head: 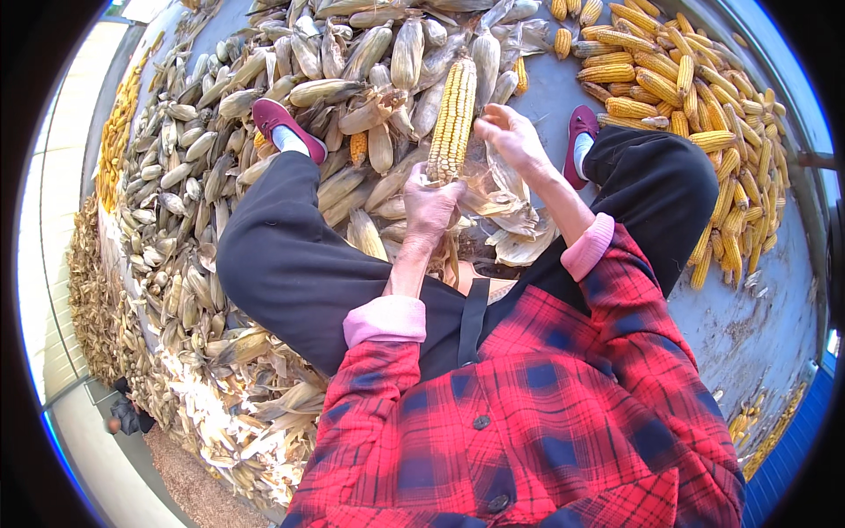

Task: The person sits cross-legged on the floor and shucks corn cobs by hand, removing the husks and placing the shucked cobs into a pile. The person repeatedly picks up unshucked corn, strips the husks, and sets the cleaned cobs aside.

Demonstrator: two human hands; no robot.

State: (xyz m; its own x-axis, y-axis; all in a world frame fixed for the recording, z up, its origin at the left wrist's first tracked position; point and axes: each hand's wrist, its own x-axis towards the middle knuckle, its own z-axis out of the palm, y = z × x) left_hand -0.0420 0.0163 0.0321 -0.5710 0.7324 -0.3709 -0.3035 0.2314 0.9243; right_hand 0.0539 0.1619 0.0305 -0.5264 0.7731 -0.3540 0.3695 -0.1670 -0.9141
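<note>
My left hand grips the lower end of a yellow ear of corn, which stands up from my fist with its kernels bare. Dry husk hangs around the base of the ear, below my fingers. Just right of the ear is my right hand, fingers apart and curled, with nothing in it that I can see. Loose pulled husks lie beneath my right forearm. Unhusked corn ears cover the ground between my feet.
A heap of husked yellow corn lies beyond my right knee. Unhusked ears spread far to the left. Torn husks pile by my left thigh. My maroon shoes frame the work area. Another person is at the far lower left.
</note>
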